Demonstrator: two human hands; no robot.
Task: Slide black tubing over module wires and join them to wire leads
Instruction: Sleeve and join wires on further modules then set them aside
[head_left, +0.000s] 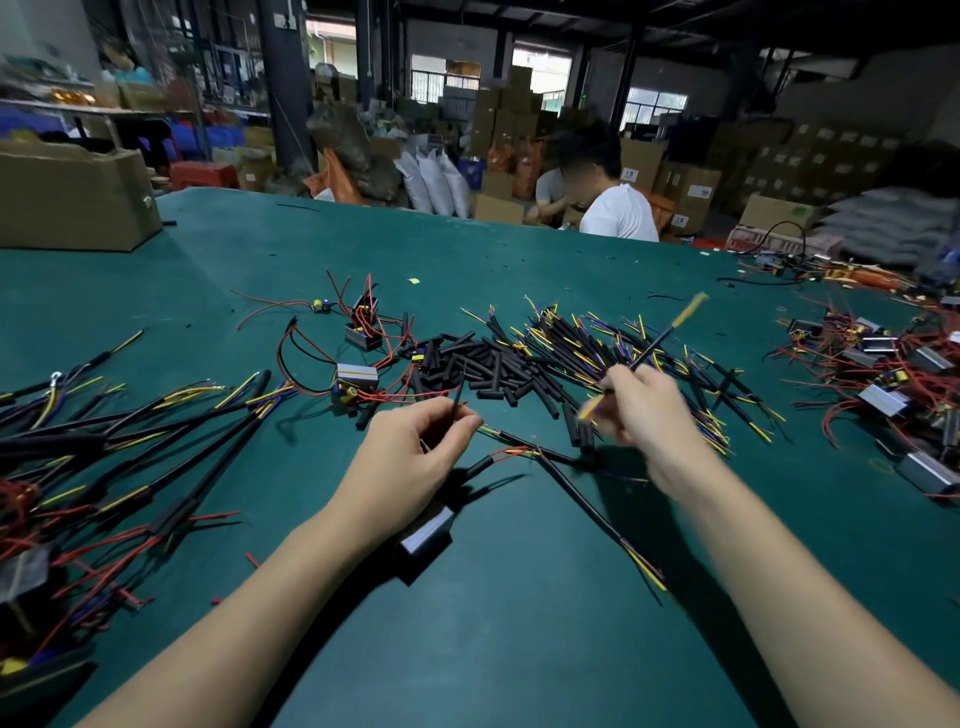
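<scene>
Bare green table (519, 649) lies open from the hands toward six o'clock, between the forearms. At twelve o'clock the heap of black tubing pieces (483, 369) blocks the way; at one, the pile of wire leads (623, 343). Nine o'clock holds finished harnesses (104, 457) (thickly tangled); three o'clock, modules with red wires (883, 379).

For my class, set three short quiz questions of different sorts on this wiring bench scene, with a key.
1. True or false: the left hand pinches a thin black tube.
2. The right hand grips: A) a black-sheathed wire lead with yellow ends; B) scissors; C) a red stool.
3. Fill in: the loose pile of short black tubing pieces lies on a ____ table mat.

Key: 1 true; 2 A; 3 green.
</scene>
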